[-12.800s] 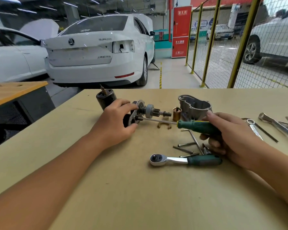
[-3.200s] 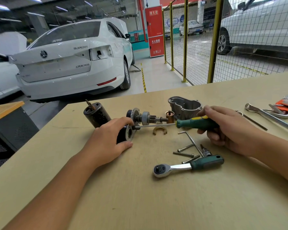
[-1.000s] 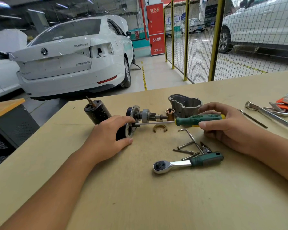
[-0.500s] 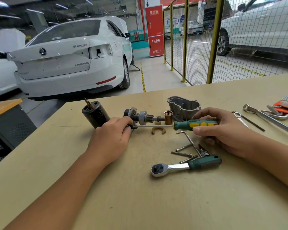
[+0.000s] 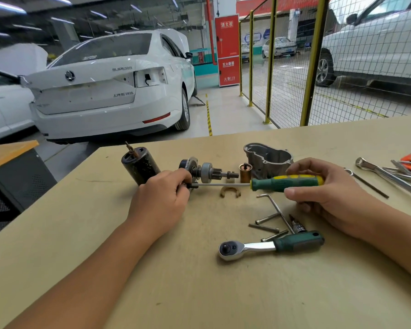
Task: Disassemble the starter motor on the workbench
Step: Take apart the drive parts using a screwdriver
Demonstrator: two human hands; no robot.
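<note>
At frame centre, the right hand [image 5: 323, 193] clamps the green-and-yellow-handled screwdriver [image 5: 286, 183], shaft level, tip leftward at the small dark part pinched in the left hand [image 5: 163, 198].

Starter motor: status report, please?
Right hand grips screwdriver. Left hand holds part at its tip. Motor in pieces. Nothing in the way.

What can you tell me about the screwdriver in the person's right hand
The screwdriver has a green handle with yellow patches and a thin bare-metal shaft. It lies almost level above the workbench, handle to the right. The right hand pinches the handle between the fingers on top and the thumb below. The tip meets a small dark part held under the left hand; the tip's shape is hidden.
</note>
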